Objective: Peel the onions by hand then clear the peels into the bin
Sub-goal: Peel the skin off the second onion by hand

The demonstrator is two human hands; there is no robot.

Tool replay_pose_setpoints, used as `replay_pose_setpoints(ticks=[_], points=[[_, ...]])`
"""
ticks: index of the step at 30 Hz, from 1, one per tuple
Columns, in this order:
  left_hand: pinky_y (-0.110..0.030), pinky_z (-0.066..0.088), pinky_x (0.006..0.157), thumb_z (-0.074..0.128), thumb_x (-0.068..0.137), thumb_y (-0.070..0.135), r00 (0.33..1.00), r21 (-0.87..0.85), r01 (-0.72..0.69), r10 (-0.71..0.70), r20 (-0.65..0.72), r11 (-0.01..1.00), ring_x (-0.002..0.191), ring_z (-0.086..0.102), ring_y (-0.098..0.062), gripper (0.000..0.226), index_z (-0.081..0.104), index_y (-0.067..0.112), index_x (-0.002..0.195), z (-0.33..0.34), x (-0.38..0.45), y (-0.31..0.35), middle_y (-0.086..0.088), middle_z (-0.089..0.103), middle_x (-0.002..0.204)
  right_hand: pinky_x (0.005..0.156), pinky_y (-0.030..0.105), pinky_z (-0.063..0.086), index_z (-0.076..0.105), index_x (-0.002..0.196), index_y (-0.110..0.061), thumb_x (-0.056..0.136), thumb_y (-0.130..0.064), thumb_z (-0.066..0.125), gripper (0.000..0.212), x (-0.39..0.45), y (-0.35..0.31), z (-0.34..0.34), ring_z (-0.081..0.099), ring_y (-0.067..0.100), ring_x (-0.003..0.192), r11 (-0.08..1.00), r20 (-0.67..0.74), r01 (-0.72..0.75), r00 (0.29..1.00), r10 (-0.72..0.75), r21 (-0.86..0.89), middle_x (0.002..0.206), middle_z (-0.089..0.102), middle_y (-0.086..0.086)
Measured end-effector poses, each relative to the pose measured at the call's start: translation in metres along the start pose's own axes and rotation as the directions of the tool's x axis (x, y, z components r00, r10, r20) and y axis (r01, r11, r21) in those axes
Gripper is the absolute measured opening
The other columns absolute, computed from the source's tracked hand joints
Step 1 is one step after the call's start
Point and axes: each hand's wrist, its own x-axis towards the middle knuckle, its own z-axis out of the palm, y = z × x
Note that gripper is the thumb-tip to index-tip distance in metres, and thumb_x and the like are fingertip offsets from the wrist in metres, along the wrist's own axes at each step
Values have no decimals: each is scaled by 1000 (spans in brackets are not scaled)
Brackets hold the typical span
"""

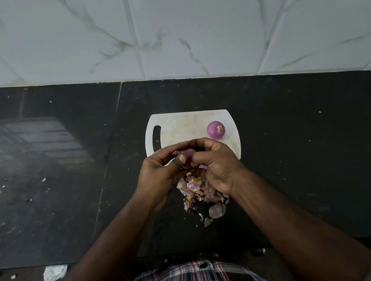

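My left hand (159,168) cups the onion (186,158), fingers curled round it, thumb pressed on its side. My right hand (217,164) pinches at its skin, fingers bent close. I hold it over the near edge of the cutting board (184,126). The dry skin should tear easily; I judge the root end gives the best start. Peels (199,191) lie heaped on the dark surface (301,147) beneath. A peeled onion (216,129) sits on the board.

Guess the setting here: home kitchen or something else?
Most likely a home kitchen. A dark stone countertop runs along a wall of white marble-look tiles, and a white cutting board on it holds a peeled red onion, with onion peels heaped on the counter.
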Motion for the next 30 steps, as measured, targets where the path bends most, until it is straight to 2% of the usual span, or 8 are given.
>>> replay_pose_setpoints(ticks=[3,8,12,14,17,24,28,30], points=[[-32,62,80,64,88,4,1000,30,-17,17,-11,999,100,72,-26,35,66,-3,122,3,0,-1,-19,73,115,66,33,56,69,103,-2,78,19,58,35,1,3,4,69,19,74,998,-39,53,998,-55,-46,85,71,10],[-35,63,79,63,87,10,999,-30,24,-25,-45,999,97,74,-27,32,67,5,118,-1,2,1,-16,76,108,81,44,58,72,103,-8,77,19,54,42,3,5,1,71,28,89,987,-64,76,994,-86,-142,99,73,14],[-34,63,81,62,87,11,997,-71,63,-66,-40,995,96,73,-26,35,66,5,121,-4,3,3,-15,76,109,83,39,60,70,109,-3,92,7,55,24,1,-4,-12,70,24,92,998,-8,9,1000,-10,-65,102,72,16],[-35,62,83,62,86,11,997,-70,62,-65,-45,996,98,73,-24,34,67,7,120,-4,3,3,-14,76,108,85,38,60,68,112,-1,90,5,63,24,1,-3,-14,72,26,96,998,18,24,1000,-23,-61,104,73,16],[-36,62,85,64,86,12,997,-42,60,-62,-52,997,101,73,-24,33,68,9,118,-3,5,1,-14,75,112,90,44,59,68,109,-1,83,12,66,29,3,0,-11,72,31,99,995,-24,42,999,-44,-88,106,73,19],[-30,62,79,67,81,14,998,3,19,-19,-58,1000,97,74,-22,35,69,9,116,3,1,-1,-11,77,106,83,44,60,70,98,-4,76,14,66,28,6,3,-6,71,28,88,988,-64,66,995,-76,-143,93,72,14],[-31,62,79,68,81,15,997,26,10,-8,-75,1000,97,74,-22,36,69,8,116,6,0,-2,-11,77,104,83,46,61,72,96,-6,74,11,67,28,9,6,-5,73,32,91,975,-106,87,988,-110,-205,95,74,17],[-31,63,76,65,87,13,996,9,18,-17,-90,1000,96,74,-25,33,67,5,119,6,0,-2,-14,77,105,81,45,62,72,96,-8,74,12,66,30,10,8,-5,73,32,93,964,-131,98,982,-133,-245,95,74,16]])
